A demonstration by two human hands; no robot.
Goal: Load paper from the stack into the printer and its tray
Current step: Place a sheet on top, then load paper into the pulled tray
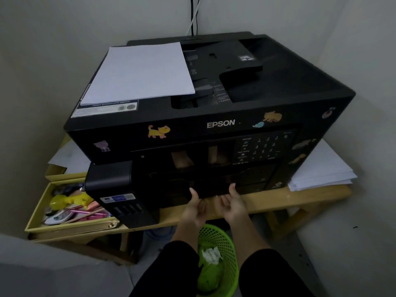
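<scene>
both hands (214,205) touch printer's (278,86) low front tray (214,187).

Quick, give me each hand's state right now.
Left hand: open, palm up, fingertips at the printer front's lower edge, holding nothing.
Right hand: open, the same, holding nothing.

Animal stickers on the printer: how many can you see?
About 7: purple and yellow cat front left; orange and blue right of the logo; one at the right corner; two dim ones below. Other sides are hidden.
</scene>
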